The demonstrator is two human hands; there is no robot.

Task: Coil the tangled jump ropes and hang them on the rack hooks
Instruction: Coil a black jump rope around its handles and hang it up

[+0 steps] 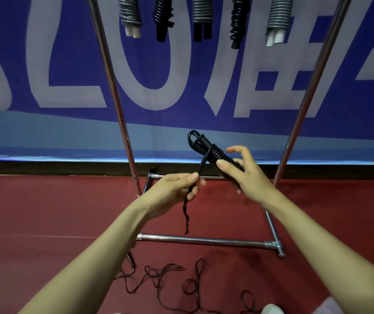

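My right hand (247,175) grips a black jump rope (213,152) by its two handles, with the cord wound in tight coils around them. A doubled strand runs down from the coils into my left hand (177,189), which pinches it; the twisted tail hangs below my fingers. Another dark rope (170,282) lies tangled in loops on the red floor near my feet. Several coiled ropes (200,17), grey and black, hang at the top of the metal rack (204,240).
The rack's chrome uprights (118,105) rise left and right, and its base bars lie on the red floor in front of me. A blue banner with large pale letters covers the wall behind. A white shoe toe (272,309) shows at the bottom edge.
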